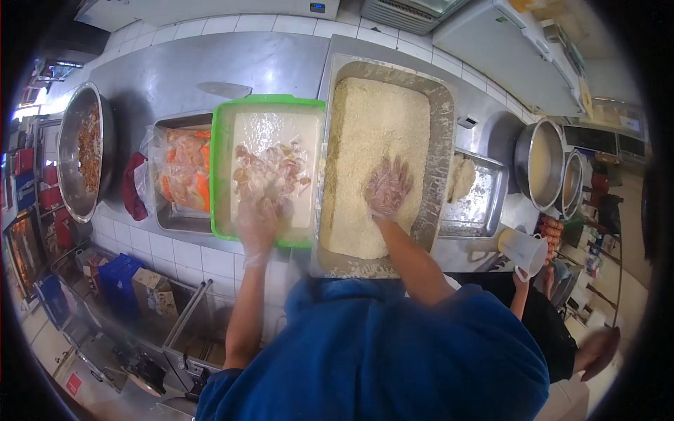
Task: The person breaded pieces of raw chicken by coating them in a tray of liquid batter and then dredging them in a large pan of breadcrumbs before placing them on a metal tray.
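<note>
My left hand point(258, 218), in a clear plastic glove, reaches into a green-rimmed tub point(215, 158) of whitish batter point(274, 131) with raw meat pieces point(287, 168) in it. Its fingertips are blurred at the meat, so what they hold is unclear. My right hand point(388, 192), also gloved, lies palm down with fingers spread on pale crumbs or flour point(384, 116) in a deep steel pan point(445, 131). Nothing shows in its grasp. The pan stands directly right of the tub.
Left are a steel tray point(184, 223) of bagged meat point(184, 173), a maroon cloth point(135, 187) and a steel bowl point(66, 158). A knife point(224, 89) lies behind the tub. Right are a steel tray point(497, 194), steel bowls point(521, 152) and a co-worker point(542, 316) holding a plastic jug point(524, 250).
</note>
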`<act>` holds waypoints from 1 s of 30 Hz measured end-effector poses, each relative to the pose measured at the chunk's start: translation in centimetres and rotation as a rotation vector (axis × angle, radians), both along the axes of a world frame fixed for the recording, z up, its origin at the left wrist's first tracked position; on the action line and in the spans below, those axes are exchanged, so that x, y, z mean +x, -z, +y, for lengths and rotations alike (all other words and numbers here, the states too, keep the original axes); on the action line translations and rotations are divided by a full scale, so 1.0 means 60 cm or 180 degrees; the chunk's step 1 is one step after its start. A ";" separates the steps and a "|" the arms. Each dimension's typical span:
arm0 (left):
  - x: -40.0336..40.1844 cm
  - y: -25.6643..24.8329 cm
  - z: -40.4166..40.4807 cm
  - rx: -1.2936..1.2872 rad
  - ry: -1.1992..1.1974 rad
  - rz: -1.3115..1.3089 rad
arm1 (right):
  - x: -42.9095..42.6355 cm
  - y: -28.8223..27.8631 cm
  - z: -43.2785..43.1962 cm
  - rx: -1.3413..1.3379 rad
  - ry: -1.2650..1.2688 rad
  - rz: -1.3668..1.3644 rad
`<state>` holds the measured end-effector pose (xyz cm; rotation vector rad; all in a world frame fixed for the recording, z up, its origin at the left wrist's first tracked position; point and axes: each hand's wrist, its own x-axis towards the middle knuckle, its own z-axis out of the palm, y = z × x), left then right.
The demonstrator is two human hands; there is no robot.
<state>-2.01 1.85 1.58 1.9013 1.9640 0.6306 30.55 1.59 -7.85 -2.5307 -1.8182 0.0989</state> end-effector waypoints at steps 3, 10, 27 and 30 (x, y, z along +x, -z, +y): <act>0.005 0.008 0.008 0.0375 -0.0238 -0.0084 | -0.005 -0.016 0.006 0.0193 0.0056 0.0254; 0.003 0.001 0.010 0.0284 -0.0145 0.0041 | -0.048 0.000 -0.046 -0.0036 0.0197 -0.0135; 0.002 0.003 0.006 0.0555 -0.0006 0.0098 | -0.045 -0.030 -0.085 0.0056 -0.0105 0.0334; 0.000 -0.002 0.002 0.0438 -0.0049 -0.0194 | -0.045 -0.021 -0.107 0.0167 -0.0296 0.0326</act>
